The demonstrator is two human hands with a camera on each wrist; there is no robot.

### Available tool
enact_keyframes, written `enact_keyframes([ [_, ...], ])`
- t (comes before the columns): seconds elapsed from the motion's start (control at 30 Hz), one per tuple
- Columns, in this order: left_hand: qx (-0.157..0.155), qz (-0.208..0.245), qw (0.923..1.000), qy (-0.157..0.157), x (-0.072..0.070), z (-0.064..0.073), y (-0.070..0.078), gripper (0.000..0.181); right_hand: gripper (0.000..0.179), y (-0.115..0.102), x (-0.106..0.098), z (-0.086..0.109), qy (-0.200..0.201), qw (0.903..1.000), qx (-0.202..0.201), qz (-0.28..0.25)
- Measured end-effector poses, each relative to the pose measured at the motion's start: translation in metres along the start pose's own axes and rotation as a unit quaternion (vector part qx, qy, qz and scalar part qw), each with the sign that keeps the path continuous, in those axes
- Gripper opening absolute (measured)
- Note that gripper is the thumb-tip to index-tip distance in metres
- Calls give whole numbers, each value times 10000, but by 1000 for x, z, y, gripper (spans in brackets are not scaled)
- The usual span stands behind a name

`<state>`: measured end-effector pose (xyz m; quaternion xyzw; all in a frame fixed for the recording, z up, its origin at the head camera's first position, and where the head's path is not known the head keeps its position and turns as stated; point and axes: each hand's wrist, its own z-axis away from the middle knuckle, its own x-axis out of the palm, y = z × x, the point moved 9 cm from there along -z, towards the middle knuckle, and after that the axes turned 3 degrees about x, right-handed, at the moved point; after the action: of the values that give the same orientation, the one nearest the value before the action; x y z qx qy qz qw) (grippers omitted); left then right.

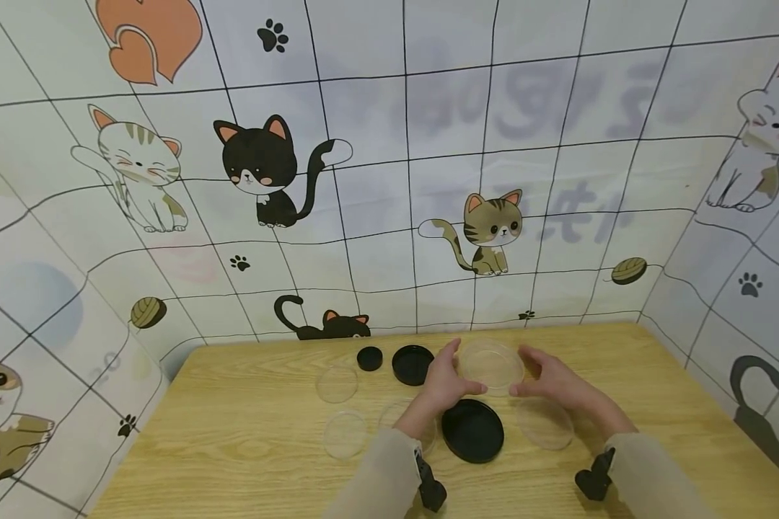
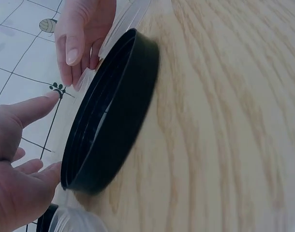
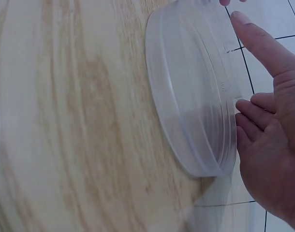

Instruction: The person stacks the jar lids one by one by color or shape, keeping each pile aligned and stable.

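Observation:
In the head view, a large clear round dish (image 1: 491,366) lies at the back of the table between both hands. My left hand (image 1: 446,380) is at its left side and my right hand (image 1: 550,380) at its right, thumbs and fingers spread at the rim without curling round it. Just in front is a big black round lid (image 1: 472,431), which fills the middle of the left wrist view, hollow side up. Another clear dish (image 1: 545,425) lies under the right wrist; its raised wall (image 3: 169,92) shows in the right wrist view.
To the left are a medium black lid (image 1: 412,365), a small black lid (image 1: 369,358) and clear round pieces (image 1: 337,384), one partly behind the left forearm. A cat-print cloth (image 1: 376,180) hangs behind the wooden table (image 1: 234,432).

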<state>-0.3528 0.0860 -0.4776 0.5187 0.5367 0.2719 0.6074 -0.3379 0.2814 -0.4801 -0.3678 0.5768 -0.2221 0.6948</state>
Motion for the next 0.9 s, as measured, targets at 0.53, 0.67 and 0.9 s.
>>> enact_keyframes([
  [0.53, -218, -494, 9984, 154, 6, -13, -3, 94, 104, 1, 1, -11, -79, 9997, -28, 217],
  [0.67, -199, -700, 9973, 105, 6, -17, -4, 91, 102, 1, 1, -14, -61, 9996, -77, 261],
  [0.9, -62, -1472, 9891, 69, 9, -22, -3, 85, 100, 4, -1, -15, 58, 9998, -125, 165],
])
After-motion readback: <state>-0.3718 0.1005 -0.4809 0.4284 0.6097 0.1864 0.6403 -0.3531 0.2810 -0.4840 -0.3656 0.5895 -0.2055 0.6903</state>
